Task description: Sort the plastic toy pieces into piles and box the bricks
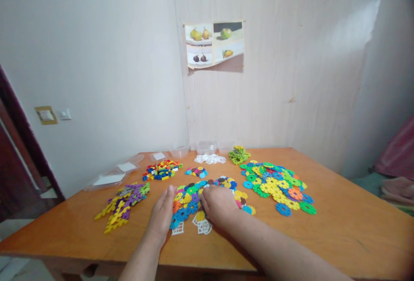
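— Two hands are resting on the bench [339,212], both yours. What are they touching?

— Your left hand [163,213] is lying flat, fingers stretched out, its grip released, along the left edge of the mixed pile of discs [187,201] in front of you. Your right hand [219,205] is lying palm down over the pile's right side; whether its fingers are closing on a piece, I cannot tell.

— What is sitting just by them?

— White lattice pieces [203,227] are lying at the near edge of that pile, partly under your right hand. A yellow and purple heap [124,201] is lying to the left, and a big spread of flower discs [278,186] to the right, apart from your hands.

— And farther back?

— Small bricks [161,169], white pieces [210,159], green pieces [238,155] and clear tubs [206,146] are sitting near the wall.
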A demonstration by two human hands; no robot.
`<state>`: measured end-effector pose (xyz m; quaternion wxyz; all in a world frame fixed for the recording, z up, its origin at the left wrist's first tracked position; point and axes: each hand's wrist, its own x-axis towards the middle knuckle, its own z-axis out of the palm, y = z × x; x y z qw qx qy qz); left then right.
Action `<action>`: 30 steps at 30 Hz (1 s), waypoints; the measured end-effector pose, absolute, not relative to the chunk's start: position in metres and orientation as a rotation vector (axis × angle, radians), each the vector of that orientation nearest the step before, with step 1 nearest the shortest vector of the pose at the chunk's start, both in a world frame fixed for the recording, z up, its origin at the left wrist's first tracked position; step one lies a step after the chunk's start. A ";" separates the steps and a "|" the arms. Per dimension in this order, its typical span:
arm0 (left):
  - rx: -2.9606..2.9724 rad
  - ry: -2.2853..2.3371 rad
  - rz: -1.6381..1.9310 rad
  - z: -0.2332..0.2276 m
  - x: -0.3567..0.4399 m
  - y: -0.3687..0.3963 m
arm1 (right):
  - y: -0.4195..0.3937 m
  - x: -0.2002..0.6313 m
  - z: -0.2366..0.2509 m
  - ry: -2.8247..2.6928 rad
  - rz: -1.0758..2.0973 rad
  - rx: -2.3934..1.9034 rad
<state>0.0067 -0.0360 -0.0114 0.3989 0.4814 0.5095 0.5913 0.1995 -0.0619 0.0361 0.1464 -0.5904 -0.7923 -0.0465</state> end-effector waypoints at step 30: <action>1.111 1.286 1.499 -0.009 0.006 -0.036 | -0.037 0.368 0.027 -1.468 0.081 -2.008</action>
